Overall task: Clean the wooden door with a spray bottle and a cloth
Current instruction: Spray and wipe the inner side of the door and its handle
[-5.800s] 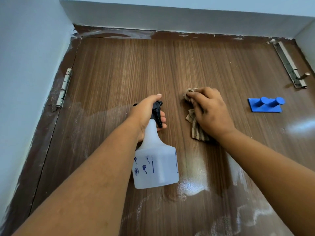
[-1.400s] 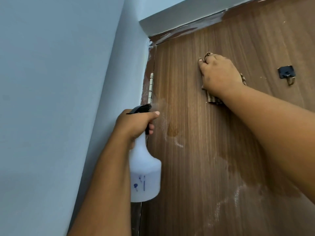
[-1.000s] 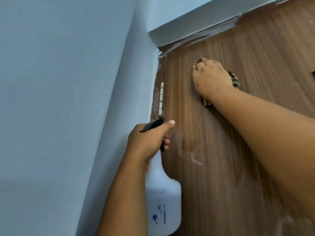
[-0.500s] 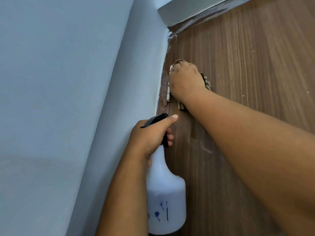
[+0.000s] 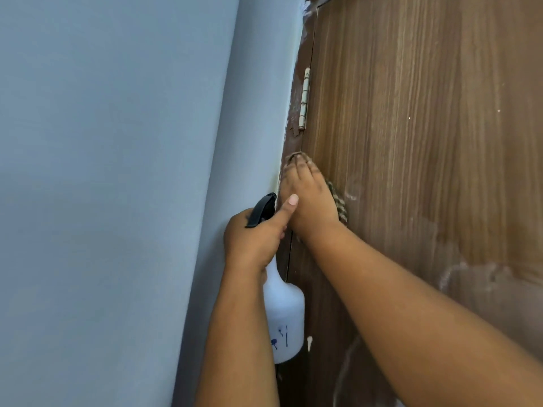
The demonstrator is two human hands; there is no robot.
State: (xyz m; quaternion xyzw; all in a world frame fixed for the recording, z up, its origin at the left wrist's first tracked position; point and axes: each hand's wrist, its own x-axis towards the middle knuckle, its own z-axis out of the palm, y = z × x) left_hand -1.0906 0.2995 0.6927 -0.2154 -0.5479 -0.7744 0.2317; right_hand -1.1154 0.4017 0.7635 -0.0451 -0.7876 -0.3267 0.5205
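The brown wooden door [image 5: 411, 127] fills the right half of the head view, with pale wet streaks low on the right. My right hand [image 5: 310, 198] presses a striped brown cloth [image 5: 338, 201] flat against the door's left edge, below the hinge; most of the cloth is hidden under the hand. My left hand [image 5: 255, 239] grips the neck of a white spray bottle [image 5: 283, 315] with a black trigger head, thumb stretched out along the top. The bottle hangs just left of my right wrist, next to the door frame.
A pale blue wall [image 5: 117, 186] takes up the whole left half. A metal hinge [image 5: 305, 98] sits on the dark door frame above my right hand. White residue marks [image 5: 476, 277] lie on the door's lower right.
My right hand has slid the cloth down the door's left edge, from over the hinge to below it. My left hand with the bottle has held roughly in place.
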